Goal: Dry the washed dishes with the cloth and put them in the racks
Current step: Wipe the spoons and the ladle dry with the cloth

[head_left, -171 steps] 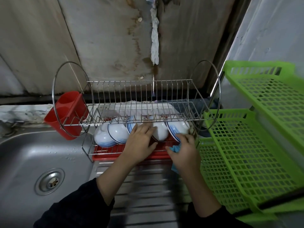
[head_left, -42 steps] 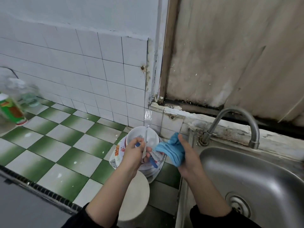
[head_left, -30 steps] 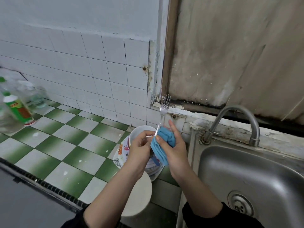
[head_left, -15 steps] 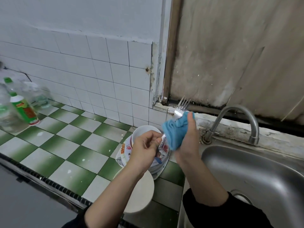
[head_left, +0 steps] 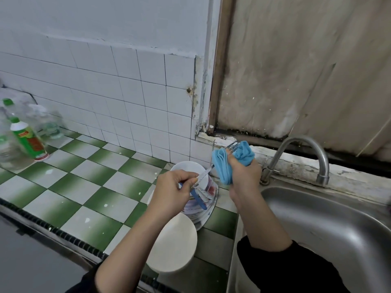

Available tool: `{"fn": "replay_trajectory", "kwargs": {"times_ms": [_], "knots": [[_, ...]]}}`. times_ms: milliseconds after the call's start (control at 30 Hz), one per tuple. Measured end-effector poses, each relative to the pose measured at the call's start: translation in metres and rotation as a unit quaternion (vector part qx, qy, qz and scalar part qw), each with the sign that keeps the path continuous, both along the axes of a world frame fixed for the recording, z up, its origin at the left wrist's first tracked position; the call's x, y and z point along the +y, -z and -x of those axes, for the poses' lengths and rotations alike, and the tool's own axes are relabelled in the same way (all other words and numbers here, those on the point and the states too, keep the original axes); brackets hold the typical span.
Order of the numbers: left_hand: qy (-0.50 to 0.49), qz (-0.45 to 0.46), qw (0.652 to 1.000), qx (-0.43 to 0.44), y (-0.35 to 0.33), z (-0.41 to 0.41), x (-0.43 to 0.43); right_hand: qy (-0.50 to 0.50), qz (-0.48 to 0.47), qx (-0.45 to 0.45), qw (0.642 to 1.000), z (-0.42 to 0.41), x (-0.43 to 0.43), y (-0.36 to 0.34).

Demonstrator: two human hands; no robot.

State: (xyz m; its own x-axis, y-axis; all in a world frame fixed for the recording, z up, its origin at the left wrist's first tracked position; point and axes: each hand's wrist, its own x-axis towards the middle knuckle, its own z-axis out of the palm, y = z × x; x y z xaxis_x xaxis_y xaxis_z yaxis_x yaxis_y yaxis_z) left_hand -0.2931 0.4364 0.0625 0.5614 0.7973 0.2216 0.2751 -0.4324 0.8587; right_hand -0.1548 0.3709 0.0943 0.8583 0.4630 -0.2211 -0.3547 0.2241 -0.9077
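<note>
1. Down at the bottom edge, two dark sleeves (head_left: 296,271) frame the view, and bare forearms reach up toward the middle.
2. Just above, at lower centre, a round white dish (head_left: 173,244) lies at the counter's near edge, partly under the left forearm.
3. Around it spreads the counter (head_left: 84,187), tiled in green and white checks flecked with pale spots. A dark ribbed strip runs along its front.
4. At lower right, a steel sink (head_left: 338,229) sits right beside the tiles.
5. At centre, the left hand (head_left: 173,193) pinches the handle end of a fork (head_left: 204,174) between thumb and fingertips. It hovers over a stack of dishes (head_left: 203,206) topped by a white bowl (head_left: 188,168).
6. Just right of it, the right hand (head_left: 243,172) curls round a blue cloth (head_left: 224,166) that is bunched about the fork's neck. The tines poke out at the cloth's upper right.
7. Behind that hand, a curved tap (head_left: 304,149) rises from the sink's back rim.
8. At the left edge stand blurred bottles (head_left: 29,140) with green caps.
9. Farthest back, white wall tiles (head_left: 127,81) fill the upper left below pale paint. A stained beige panel (head_left: 306,70) fills the upper right, with dark grime along its foot.
</note>
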Motion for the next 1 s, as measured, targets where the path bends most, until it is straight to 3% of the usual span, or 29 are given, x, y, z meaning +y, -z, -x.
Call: {"fn": "replay_trajectory", "kwargs": {"times_ms": [200, 333, 500, 600, 667, 800, 900, 1000], "knots": [[0.004, -0.008, 1.0, -0.011, -0.004, 0.0, 0.001, -0.14, -0.008, 0.022, 0.99, 0.027, -0.002, 0.007], [0.012, -0.057, 0.998, 0.0, -0.012, 0.007, 0.005, -0.074, -0.013, 0.08, 0.994, 0.004, 0.001, -0.005], [0.012, -0.126, 0.992, 0.025, -0.014, 0.013, 0.003, 0.057, -0.071, 0.041, 0.995, -0.01, 0.006, -0.021], [0.004, -0.13, 0.991, 0.036, -0.013, 0.009, 0.0, 0.023, -0.08, 0.0, 0.997, 0.012, 0.009, -0.014], [-0.008, -0.134, 0.99, 0.04, -0.013, 0.01, 0.0, -0.015, -0.112, 0.033, 0.993, 0.02, 0.009, -0.008], [-0.052, -0.082, 0.995, 0.018, -0.014, 0.016, 0.002, 0.039, -0.118, 0.053, 0.991, 0.013, 0.008, -0.004], [-0.067, -0.046, 0.997, 0.011, -0.013, 0.02, 0.004, 0.091, -0.117, -0.043, 0.988, 0.012, 0.001, -0.004], [-0.063, -0.009, 0.998, -0.006, -0.012, 0.02, 0.005, 0.054, -0.039, -0.299, 0.952, 0.014, -0.006, 0.004]]}}
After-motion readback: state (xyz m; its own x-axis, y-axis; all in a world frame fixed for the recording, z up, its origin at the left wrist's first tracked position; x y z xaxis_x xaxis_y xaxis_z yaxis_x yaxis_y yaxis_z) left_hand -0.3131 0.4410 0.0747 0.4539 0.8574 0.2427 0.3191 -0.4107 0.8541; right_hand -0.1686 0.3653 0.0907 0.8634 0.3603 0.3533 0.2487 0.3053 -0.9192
